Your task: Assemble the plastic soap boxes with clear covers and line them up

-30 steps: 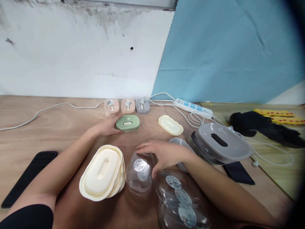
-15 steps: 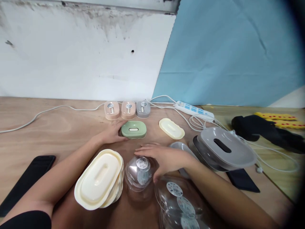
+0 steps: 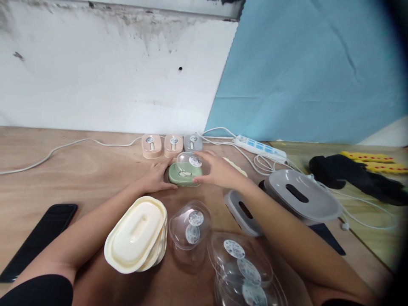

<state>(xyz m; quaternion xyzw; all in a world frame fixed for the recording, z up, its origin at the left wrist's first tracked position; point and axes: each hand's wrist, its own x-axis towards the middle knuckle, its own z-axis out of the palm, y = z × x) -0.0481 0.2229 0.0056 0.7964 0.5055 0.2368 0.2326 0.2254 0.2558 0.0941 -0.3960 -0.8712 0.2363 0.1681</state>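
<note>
A green oval box [image 3: 185,175] with a pale slot in its top sits on the table ahead of me. My left hand [image 3: 157,176] grips its left end, thumb at the front and fingers at the back. My right hand [image 3: 216,170] holds a clear plastic cover [image 3: 188,159] with a round label, tilted over the box. Nearer to me are stacked clear covers [image 3: 190,225], with a larger stack of clear covers [image 3: 242,259] to their right. Cream oval trays [image 3: 136,233] form a pile beside my left forearm.
Two pink boxes [image 3: 152,146] and a grey box [image 3: 193,143] with clear covers line the wall. On the right are a grey lid [image 3: 244,212], a large grey oval piece [image 3: 301,193], a power strip [image 3: 259,147] and cables. A black phone [image 3: 40,238] lies left.
My right hand has taken a clear cover from the nearer stack and moved forward to the green box. My left hand stays at the box's left end.
</note>
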